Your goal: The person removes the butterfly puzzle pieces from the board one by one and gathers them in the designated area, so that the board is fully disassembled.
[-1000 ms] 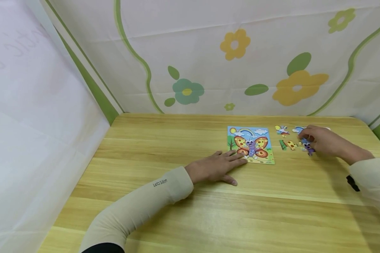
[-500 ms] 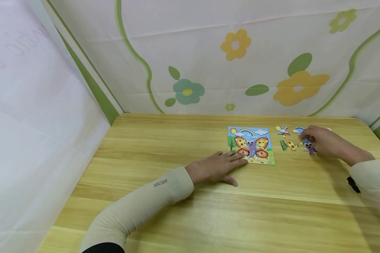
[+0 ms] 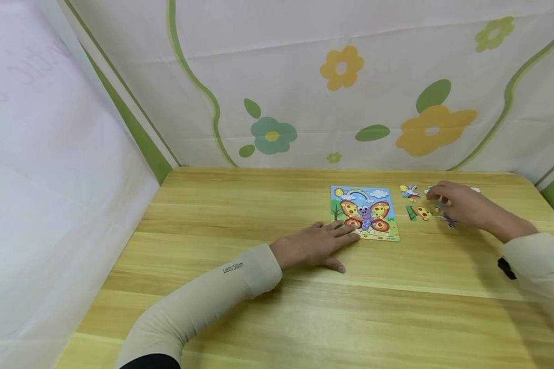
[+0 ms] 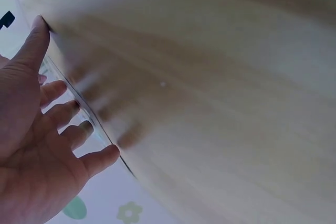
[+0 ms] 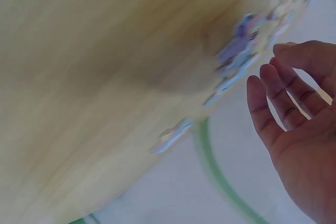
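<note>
A square butterfly puzzle board (image 3: 367, 207) lies flat on the table. My left hand (image 3: 314, 243) rests with fingers spread, its fingertips on the board's lower left edge; the left wrist view shows its thumb on the wood. To the right of the board lie loose puzzle pieces: a piece with a yellow patch (image 3: 410, 191), a piece with a yellow spotted wing (image 3: 422, 212) and a purple piece (image 3: 449, 220). My right hand (image 3: 466, 205) hovers over the right-hand pieces and partly hides them. Its fingers bend loosely, thumb near the index fingertip, with nothing visible between them.
The wooden table (image 3: 286, 307) ends at the back against a white flowered cloth (image 3: 304, 92). Another white cloth (image 3: 60, 205) hangs along the left side. A separate piece (image 5: 172, 136) lies near the table edge in the right wrist view.
My right hand has shifted slightly left over the pieces, covering more of the blue and purple ones. The left hand and the board stay where they were.
</note>
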Demonstrator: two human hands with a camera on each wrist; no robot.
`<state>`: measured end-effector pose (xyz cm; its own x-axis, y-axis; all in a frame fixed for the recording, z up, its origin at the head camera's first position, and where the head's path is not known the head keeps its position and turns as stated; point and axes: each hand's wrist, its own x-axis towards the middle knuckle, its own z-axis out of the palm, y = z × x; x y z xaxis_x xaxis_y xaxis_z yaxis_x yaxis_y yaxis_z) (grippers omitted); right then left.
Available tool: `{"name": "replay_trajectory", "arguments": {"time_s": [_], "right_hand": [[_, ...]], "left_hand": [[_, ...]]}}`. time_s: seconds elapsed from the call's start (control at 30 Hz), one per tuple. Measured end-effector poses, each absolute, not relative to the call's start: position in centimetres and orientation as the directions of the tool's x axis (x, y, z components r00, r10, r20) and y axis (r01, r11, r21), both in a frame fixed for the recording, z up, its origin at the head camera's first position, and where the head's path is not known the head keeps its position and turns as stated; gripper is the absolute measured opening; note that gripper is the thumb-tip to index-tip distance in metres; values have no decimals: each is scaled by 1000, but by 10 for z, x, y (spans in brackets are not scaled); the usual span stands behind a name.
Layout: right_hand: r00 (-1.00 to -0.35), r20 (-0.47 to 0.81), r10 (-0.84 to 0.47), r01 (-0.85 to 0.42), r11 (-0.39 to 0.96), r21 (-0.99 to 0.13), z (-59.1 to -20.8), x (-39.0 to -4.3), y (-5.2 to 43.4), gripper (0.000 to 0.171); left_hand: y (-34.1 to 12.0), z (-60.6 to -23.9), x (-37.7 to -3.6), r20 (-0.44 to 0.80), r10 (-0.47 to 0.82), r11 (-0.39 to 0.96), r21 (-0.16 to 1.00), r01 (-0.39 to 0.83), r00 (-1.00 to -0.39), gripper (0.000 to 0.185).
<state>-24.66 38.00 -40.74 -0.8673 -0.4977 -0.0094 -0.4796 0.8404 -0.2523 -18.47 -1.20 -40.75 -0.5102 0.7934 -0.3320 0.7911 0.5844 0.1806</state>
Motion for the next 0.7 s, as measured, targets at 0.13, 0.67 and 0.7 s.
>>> {"name": "replay_trajectory", "arguments": {"time_s": [0.13,0.67,0.7], "right_hand": [[-863,-3,-505,-488,836,-253,-400,-246,362,29],[-846,28,-533,-503,779,-374,-394,-247,304,32],[-845,25,-534,-502,777,-380,-393,-247,302,33]], "left_hand": [[-10,-404,-185,-330,796,574,150,805,-507,84],[10,-407,-183,-344,786,570,87,817,-513,83],[12,-408,-183,-341,788,569,84,818,-513,83]]}}
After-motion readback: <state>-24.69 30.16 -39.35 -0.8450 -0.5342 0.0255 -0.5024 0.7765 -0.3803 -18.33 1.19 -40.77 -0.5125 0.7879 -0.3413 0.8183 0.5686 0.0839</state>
